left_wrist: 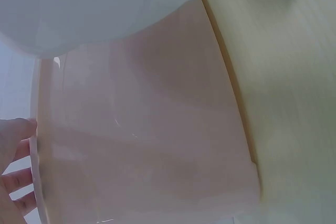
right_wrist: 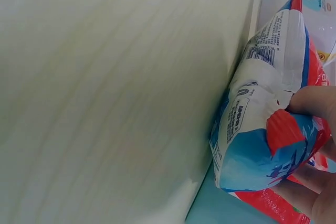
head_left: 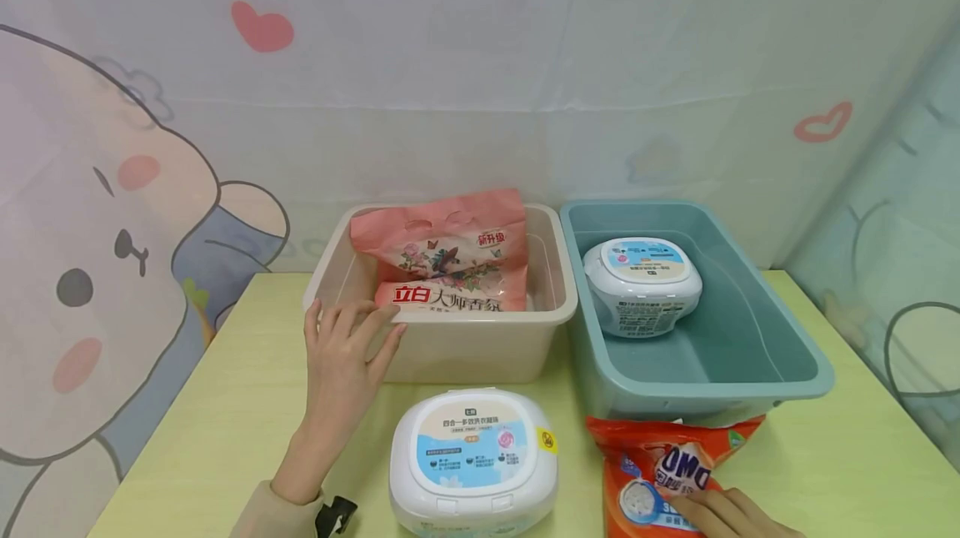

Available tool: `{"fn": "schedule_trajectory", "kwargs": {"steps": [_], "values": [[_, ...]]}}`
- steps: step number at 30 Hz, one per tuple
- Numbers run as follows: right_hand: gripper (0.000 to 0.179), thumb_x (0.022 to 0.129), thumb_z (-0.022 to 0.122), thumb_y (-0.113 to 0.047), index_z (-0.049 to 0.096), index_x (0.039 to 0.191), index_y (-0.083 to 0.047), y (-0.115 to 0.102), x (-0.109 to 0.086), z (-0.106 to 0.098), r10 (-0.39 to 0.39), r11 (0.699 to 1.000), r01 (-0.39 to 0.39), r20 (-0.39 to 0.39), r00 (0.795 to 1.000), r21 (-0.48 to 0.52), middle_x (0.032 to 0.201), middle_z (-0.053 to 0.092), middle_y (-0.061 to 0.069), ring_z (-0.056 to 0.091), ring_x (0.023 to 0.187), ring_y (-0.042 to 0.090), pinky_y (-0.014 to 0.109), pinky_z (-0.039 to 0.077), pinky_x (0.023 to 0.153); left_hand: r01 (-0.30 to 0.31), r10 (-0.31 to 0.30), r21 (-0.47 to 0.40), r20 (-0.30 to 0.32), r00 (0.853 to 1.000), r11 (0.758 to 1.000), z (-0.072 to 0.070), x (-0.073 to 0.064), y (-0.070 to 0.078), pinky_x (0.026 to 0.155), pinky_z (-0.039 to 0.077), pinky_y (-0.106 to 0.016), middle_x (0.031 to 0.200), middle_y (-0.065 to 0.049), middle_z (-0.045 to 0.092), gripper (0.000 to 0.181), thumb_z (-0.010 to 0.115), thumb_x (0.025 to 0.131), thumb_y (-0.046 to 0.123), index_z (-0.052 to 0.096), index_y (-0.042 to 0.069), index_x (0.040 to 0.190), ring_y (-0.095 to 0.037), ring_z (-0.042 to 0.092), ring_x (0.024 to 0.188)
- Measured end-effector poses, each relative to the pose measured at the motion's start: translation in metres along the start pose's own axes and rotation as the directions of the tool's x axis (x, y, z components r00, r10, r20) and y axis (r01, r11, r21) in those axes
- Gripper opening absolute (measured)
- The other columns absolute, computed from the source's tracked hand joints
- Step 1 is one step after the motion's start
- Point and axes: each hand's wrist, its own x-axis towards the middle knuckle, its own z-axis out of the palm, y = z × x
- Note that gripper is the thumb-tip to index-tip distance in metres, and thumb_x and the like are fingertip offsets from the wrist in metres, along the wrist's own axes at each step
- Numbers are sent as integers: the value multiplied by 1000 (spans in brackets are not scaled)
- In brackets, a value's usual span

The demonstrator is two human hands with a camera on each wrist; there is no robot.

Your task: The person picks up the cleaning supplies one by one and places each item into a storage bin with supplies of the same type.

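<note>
My left hand [head_left: 345, 354] rests at the front rim of a beige plastic basin [head_left: 465, 346], its fingertips over the edge. Inside that basin leans a pink laundry detergent bag [head_left: 457, 254]. With my right hand [head_left: 723, 513] I grip a red OMO detergent bag [head_left: 645, 471], which stands before the teal basin [head_left: 697, 396]. In the right wrist view, thumb and fingers pinch the bag [right_wrist: 252, 124] from both sides. Between my hands sits a white lidded tub of laundry pods [head_left: 472, 463].
Another white lidded tub [head_left: 641, 288] sits inside the teal basin, toward its left side. Both basins stand side by side at the back of the pale yellow-green table [head_left: 217, 404]. A printed cloth backdrop [head_left: 450, 46] hangs behind them.
</note>
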Motion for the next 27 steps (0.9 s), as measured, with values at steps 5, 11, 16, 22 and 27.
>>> {"fn": "schedule_trajectory", "kwargs": {"steps": [5,11,16,22,27], "values": [[82,68,47,-86,54,130,-34,-2,-6,2,-45,998,38,-128,991,-56,114,59,-20,55,92,3,16,52,68,1,-1,-2,-2,1000,1000,1,0,0,105,26,-65,98,-12,65,24,76,80,21,73,11,101,-33,54,97],[79,67,48,-86,59,123,-32,-5,-10,4,-31,997,16,-203,979,-78,110,58,-23,55,91,1,16,52,69,-9,9,11,2,1000,1000,0,0,1,104,27,-65,97,-12,65,22,75,81,21,73,11,101,-34,55,95],[79,66,50,-86,61,119,-29,-5,-11,4,-46,995,21,-268,962,-94,106,60,-22,55,87,1,17,52,67,-4,4,6,5,1000,1000,-1,1,1,105,26,-65,97,-12,65,23,74,81,22,73,11,101,-34,54,96],[79,63,50,-88,64,114,-29,-8,-13,4,-6,996,-20,-285,958,-88,103,60,-24,55,87,0,17,53,68,1,-1,7,14,1000,1000,-1,1,1,105,26,-66,98,-13,65,23,73,82,22,72,11,102,-34,54,97],[81,60,48,-91,66,110,-29,-13,-15,3,6,994,-40,-315,949,-100,101,59,-24,54,86,0,16,52,68,5,-5,7,17,1000,1000,-2,1,1,106,26,-65,98,-13,65,23,73,82,23,72,11,102,-34,54,97]]}}
